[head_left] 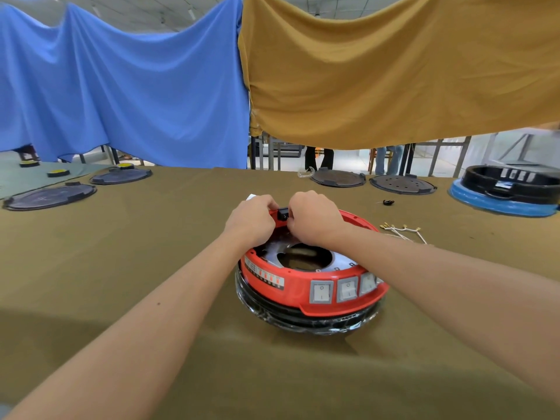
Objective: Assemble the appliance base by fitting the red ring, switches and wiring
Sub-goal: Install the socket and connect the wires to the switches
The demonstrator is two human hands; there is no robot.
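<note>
both hands sit at the far rim of the red ring (315, 291), just above the middle of the frame, and their backs hide most of what the fingers do. the left hand (253, 221) has its fingers curled down over the rim, gripping the ring. the right hand (313, 218) is curled beside it, its fingertips pinching a small black part (283, 213) that shows in the gap between the two hands; what that part is cannot be made out. a white scrap (251, 196) peeks out behind the left knuckles, mostly hidden.

the red ring sits on a black appliance base (303, 318) wrapped in clear film, centre of the frame. three grey rocker switches (345, 288) are set in its near face at lower right; the third is partly cut by the right forearm. a label strip (266, 274) on the near left face is too blurred to read. inside the ring a silvery plate (341, 259) with a round hole shows.

loose white wires (403, 230) with brass terminals lie on the table right of the ring, and a small dark piece (388, 202) lies further back.

the table wears an olive-brown cloth (151, 237). dark round plates (50, 197) rest at the left and right far edges, and a black and blue base (504, 204) at the right edge is cut off. blue cloth (121, 86) and mustard cloth (394, 71) hang behind, with people's legs below them.
</note>
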